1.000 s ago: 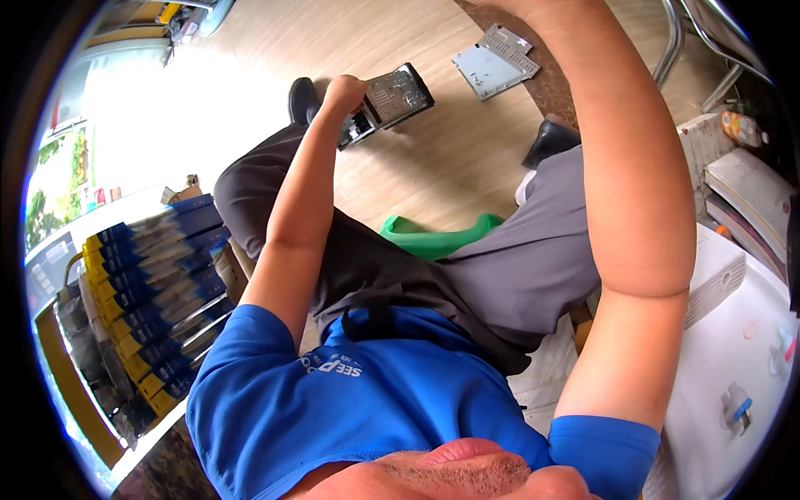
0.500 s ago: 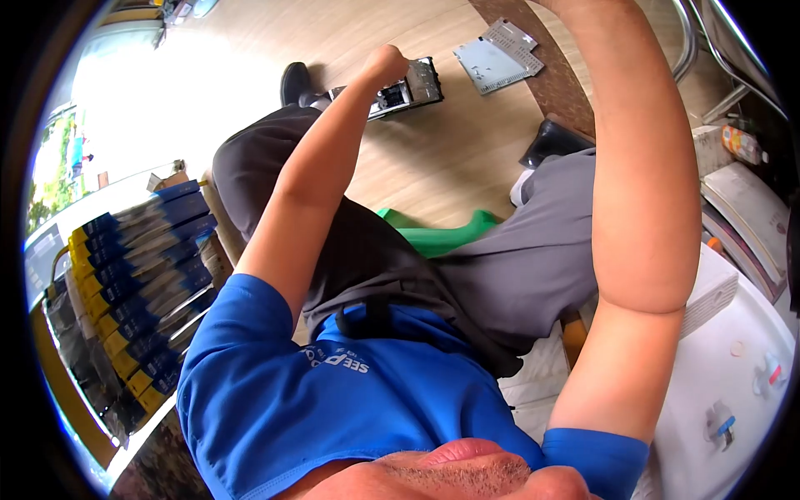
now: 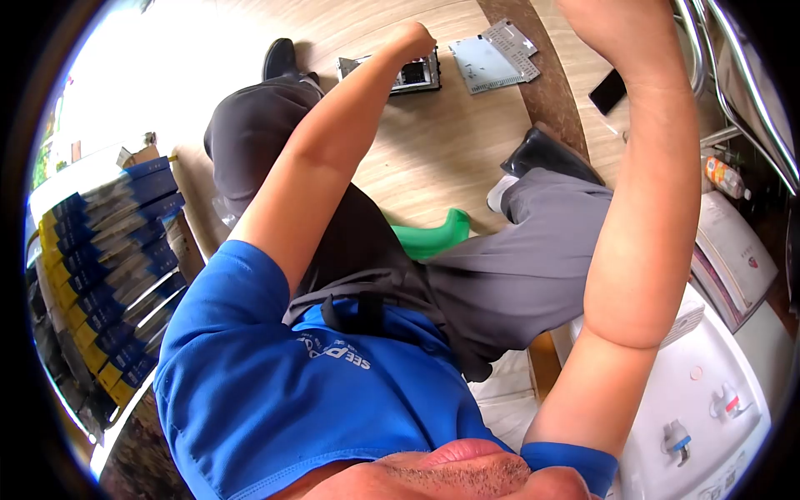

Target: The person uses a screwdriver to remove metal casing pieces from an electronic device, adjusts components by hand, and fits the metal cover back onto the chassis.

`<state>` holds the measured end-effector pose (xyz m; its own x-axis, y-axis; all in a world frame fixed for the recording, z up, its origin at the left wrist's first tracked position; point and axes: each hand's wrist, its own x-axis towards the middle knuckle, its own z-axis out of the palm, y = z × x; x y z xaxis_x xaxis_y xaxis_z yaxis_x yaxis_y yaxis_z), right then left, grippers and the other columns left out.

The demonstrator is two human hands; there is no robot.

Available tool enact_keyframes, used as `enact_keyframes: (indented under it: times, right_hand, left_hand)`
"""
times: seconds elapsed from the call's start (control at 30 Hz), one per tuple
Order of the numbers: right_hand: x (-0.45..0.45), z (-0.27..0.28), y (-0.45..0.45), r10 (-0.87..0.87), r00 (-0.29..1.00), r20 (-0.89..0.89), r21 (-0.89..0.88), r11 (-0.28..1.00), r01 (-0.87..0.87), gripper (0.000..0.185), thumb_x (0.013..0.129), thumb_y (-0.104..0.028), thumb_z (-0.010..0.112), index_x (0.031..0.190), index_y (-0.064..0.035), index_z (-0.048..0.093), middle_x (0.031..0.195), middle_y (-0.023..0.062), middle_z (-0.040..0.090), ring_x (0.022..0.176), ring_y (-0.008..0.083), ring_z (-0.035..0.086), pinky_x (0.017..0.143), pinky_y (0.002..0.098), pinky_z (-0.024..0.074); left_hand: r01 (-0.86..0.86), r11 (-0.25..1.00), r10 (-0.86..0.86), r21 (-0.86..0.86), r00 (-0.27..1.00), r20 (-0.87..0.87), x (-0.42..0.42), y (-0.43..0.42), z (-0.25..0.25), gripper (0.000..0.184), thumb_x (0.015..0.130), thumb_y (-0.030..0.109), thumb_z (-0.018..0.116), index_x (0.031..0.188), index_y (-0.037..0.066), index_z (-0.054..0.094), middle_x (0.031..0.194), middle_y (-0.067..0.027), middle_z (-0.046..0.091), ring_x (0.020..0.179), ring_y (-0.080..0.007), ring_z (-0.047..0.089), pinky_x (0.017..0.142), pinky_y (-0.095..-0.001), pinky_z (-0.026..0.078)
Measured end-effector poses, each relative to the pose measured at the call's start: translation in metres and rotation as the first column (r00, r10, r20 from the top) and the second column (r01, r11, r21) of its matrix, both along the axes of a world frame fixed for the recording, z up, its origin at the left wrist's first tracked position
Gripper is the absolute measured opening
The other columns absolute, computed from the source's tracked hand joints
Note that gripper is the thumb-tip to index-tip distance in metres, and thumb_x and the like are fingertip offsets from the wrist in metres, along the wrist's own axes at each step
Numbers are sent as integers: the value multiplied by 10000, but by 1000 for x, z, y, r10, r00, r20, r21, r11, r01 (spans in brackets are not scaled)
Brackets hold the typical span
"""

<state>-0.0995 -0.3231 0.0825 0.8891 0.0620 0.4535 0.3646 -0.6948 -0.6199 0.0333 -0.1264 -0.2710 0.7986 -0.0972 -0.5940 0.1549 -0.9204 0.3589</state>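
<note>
An open metal case (image 3: 414, 75) is set on the wooden floor (image 3: 450, 133), just beside the left shoe (image 3: 279, 58), and the left hand (image 3: 417, 37) is held at its far edge. The case is partly covered by the forearm; its open side is turned up, so that the dark inside is exposed. The legs are parted and the left arm is stretched down between them, presumably because the case lies low and at arm's length. The fingers of the left hand look curled inward, but their tips are hidden, and whether the rim is pinched or only touched cannot be told. The right hand (image 3: 608, 29) is cut off by the upper edge of the view; its fingers are not shown, so it cannot be told whether they are spread, pressed together or pinching anything. Between the two hands a grey metal panel (image 3: 492, 65) is laid flat, partly over a dark floor strip (image 3: 554, 92), seemingly kept apart from the case so that its opening is left uncovered. Near the right wrist a black phone (image 3: 608, 92) is laid on the floor. A green plastic piece (image 3: 433, 236) is seen between the legs, partly hidden by them.
</note>
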Motion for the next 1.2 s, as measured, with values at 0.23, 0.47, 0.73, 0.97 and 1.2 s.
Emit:
enact_keyframes:
  times: [0.23,0.47,0.73,0.97,1.2]
  right_hand:
    - [-1,2,4,7,999,-50,-17,1000,-8,249,861,-149,656,1020,39,693,888,229,704,830,299,709,754,358,532]
    - [7,-13,2,21,1000,5,-50,999,-20,256,851,-151,656,1018,38,696,910,246,697,853,329,706,770,368,534]
    - [6,-13,3,42,999,6,-92,995,-41,259,848,-156,650,1015,37,696,912,259,687,887,354,699,784,380,531]
    - [26,-25,4,77,995,-62,-280,956,-91,276,891,-236,657,1123,-89,685,951,184,710,864,298,707,771,372,539]
    - [20,-13,40,122,985,-124,-154,978,-140,218,874,-167,646,1059,-60,688,949,214,690,880,391,672,771,437,544]
  left_hand:
    - [59,982,-113,181,946,303,-11,5,-17,577,891,505,577,873,-55,711,872,-211,712,825,-357,701,750,-442,555]
    - [10,999,1,-39,962,274,-47,17,16,534,899,507,588,1142,43,693,1067,-260,684,1008,-402,661,897,-454,520]
    - [-40,972,132,-230,907,400,-26,32,74,524,913,428,612,1281,56,605,1174,-239,657,1119,-376,623,975,-431,487]
    - [322,913,-86,-252,755,650,-55,37,268,372,878,208,659,1209,40,646,1071,-238,686,1047,-392,650,915,-436,516]
    - [328,750,139,-575,771,621,-55,60,277,430,887,270,695,1249,55,612,1120,-191,683,1050,-331,660,888,-402,524]
